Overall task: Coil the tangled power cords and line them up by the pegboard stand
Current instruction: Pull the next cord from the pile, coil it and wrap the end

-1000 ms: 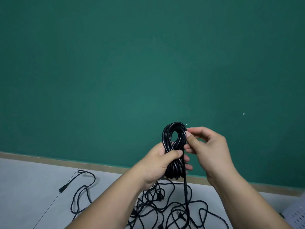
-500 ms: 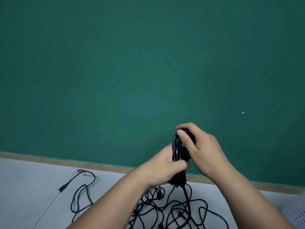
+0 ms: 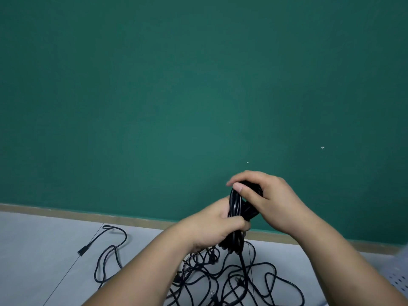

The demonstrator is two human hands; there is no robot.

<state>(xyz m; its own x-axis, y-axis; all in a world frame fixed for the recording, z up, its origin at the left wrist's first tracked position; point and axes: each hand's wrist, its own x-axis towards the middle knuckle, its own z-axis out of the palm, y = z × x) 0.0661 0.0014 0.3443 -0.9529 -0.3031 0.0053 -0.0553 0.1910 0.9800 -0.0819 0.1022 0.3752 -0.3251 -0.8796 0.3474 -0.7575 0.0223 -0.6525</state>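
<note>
Coiled cord [image 3: 234,203] is held up in the air, over the far edge of the surface [image 3: 44,250] by the green wall [image 3: 176,96]. My left grip [image 3: 212,226] is wrapped tight round the bundle's middle, and the right grip [image 3: 271,204] is curled over its top loops. One strand [image 3: 242,261] drops into the tangled pile [image 3: 231,281] on the surface. A bit of the white pegboard [image 3: 400,281] shows at the right edge.

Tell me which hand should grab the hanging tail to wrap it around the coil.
Probably the right. The left hand grips the coil round its middle, binding the loops; the right hand curls over the top only and could let go. The tail hangs just below both.
</note>
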